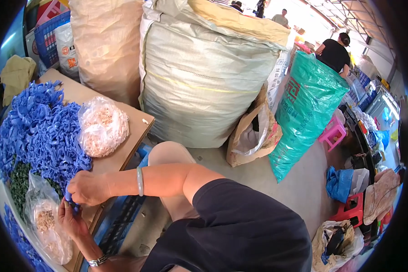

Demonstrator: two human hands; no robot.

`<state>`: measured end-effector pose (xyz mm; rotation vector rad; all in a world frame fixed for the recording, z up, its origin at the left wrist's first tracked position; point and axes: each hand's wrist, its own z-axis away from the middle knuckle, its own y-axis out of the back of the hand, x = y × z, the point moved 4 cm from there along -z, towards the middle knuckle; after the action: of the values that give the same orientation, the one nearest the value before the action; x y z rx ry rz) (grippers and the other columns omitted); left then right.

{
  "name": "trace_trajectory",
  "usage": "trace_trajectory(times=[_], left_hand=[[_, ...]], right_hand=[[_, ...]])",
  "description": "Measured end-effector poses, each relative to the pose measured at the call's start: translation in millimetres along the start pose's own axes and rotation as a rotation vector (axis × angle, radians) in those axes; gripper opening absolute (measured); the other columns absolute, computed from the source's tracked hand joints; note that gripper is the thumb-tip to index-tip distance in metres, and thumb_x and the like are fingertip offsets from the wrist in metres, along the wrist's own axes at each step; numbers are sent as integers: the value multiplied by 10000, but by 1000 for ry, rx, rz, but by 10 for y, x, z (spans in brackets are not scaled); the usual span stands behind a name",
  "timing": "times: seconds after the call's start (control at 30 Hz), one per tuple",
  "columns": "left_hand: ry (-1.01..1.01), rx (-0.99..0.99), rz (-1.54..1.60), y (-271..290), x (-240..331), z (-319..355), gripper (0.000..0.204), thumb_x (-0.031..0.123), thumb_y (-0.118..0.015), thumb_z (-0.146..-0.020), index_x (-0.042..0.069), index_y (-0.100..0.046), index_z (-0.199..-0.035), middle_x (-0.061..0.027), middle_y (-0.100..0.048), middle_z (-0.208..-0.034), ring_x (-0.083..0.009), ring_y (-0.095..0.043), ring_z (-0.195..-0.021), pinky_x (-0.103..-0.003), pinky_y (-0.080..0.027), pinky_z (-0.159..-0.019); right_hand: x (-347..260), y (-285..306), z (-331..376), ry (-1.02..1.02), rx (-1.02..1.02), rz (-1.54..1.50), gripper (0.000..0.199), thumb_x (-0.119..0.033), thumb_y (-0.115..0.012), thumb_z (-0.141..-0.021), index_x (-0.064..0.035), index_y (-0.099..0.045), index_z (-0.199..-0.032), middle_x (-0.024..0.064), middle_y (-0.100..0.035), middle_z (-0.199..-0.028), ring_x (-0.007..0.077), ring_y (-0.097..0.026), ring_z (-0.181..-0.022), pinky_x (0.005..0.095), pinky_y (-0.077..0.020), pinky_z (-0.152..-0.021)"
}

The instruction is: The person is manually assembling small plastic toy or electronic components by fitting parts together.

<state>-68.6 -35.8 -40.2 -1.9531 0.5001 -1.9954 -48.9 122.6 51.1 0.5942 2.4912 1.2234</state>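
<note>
Lower left, my right hand (88,187) and left hand (70,217) pinch one small blue plastic clip (69,197); nudging the blue heap (41,131) might spill it.

Matt blue plastic rings (41,127) are heaped on a smooth brown board (122,149); small pieces are bagged in glossy clear film (103,127).

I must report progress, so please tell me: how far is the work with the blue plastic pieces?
Done: cannot tell; no finished pile stands apart. In hand: the right hand and left hand pinch one small blue piece. Left: a large heap of blue pieces remains on the table.
</note>
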Motion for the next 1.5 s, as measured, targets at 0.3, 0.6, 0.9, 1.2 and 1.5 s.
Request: trace_trajectory(times=[0.3,0.6,0.9,1.2,1.5], left_hand=[[106,77,178,-503,127,102,312,18,-471,-833,2,-454,-1144,-96,-531,-1050,-195,-551,-896,-335,-511,-694],[74,-58,452,-464,153,159,307,29,-520,-812,-6,-464,-1112,-109,-526,-1045,-227,-539,-935,-400,-488,-785],[73,-212,524,-634,235,211,321,128,-501,-842,-19,-450,-1123,-144,-528,-1074,-277,-544,-972,-448,-453,-848],[293,-371,562,-694,168,253,342,174,-551,-811,-36,-479,-1071,-159,-557,-989,-286,-583,-856,-402,-504,-758],[253,-335,754,-616,156,300,324,133,-562,-801,-65,-499,-1050,-177,-574,-939,-293,-585,-855,-387,-507,-751]], right_hand=[[494,401,90,-412,384,-401,176,-52,-601,-743,-5,-589,-912,44,-566,-778,126,-530,-716,246,-444,-623],[549,72,152,-980,61,-1210,298,-181,-532,-841,3,-504,-1074,51,-599,-821,90,-551,-668,200,-426,-535],[578,140,187,-860,179,-1482,205,-132,-527,-837,-13,-532,-1004,65,-607,-761,82,-528,-577,192,-396,-475],[697,111,292,-978,232,-1503,201,-73,-485,-835,-17,-523,-1024,75,-593,-798,115,-557,-635,226,-452,-539],[587,165,163,-974,292,-1505,221,-153,-501,-849,-13,-517,-1020,63,-587,-852,108,-551,-665,214,-414,-495]])
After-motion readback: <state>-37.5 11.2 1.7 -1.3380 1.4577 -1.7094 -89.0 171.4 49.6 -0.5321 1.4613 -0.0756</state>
